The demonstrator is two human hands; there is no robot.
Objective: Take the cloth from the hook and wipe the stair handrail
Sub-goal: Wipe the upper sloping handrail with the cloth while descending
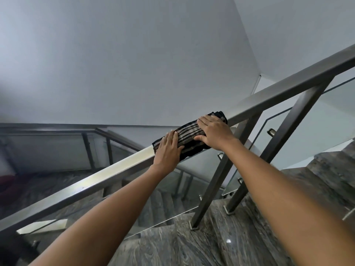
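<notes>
A dark cloth (189, 135) with pale stripes lies draped over the top of the steel stair handrail (107, 174), which runs diagonally from lower left to upper right. My left hand (167, 149) presses flat on the cloth's lower end, fingers together. At the upper end, my right hand (213, 131) rests on the cloth, with the thumb curled over its near side. Both hands pin the cloth against the rail. No hook is in view.
Steel posts (221, 169) and glass panels (311, 121) stand below the rail. Grey marbled steps (221, 246) lie underfoot and rise at right (330, 169). A lower flight and landing with another railing (57, 131) sit at left. White walls are behind.
</notes>
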